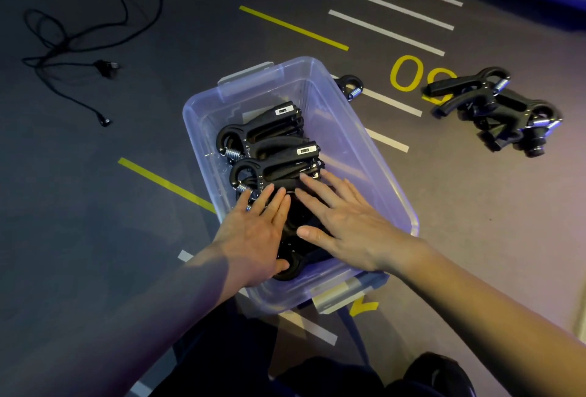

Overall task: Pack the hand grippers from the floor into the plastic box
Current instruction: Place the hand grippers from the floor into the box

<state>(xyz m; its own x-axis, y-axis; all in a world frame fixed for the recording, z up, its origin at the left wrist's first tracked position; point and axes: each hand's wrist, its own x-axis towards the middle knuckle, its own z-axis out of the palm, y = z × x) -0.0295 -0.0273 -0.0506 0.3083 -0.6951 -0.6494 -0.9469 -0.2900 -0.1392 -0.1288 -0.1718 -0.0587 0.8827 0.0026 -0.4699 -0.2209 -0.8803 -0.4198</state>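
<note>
Left hand (pixel 258 231): fingers straight, pressed flat on packed grippers (pixel 272 149).
Right hand (pixel 345 219): fingers spread, flat on them.
Plastic box (pixel 374 155): centre floor.
Loose grippers (pixel 494 111): floor, far right.
Cable (pixel 79 44): far left.

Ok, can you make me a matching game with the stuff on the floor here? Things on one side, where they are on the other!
Things:
1. plastic box
2. black cable
3. pile of hand grippers
4. both hands (left hand, right hand)

Places:
A. tangled on the floor, far left
B. on the floor, right of the box
C. flat on the grippers inside the box
D. in the middle, over the floor lines

Pairs: 1-D, 2-A, 3-B, 4-C
</note>
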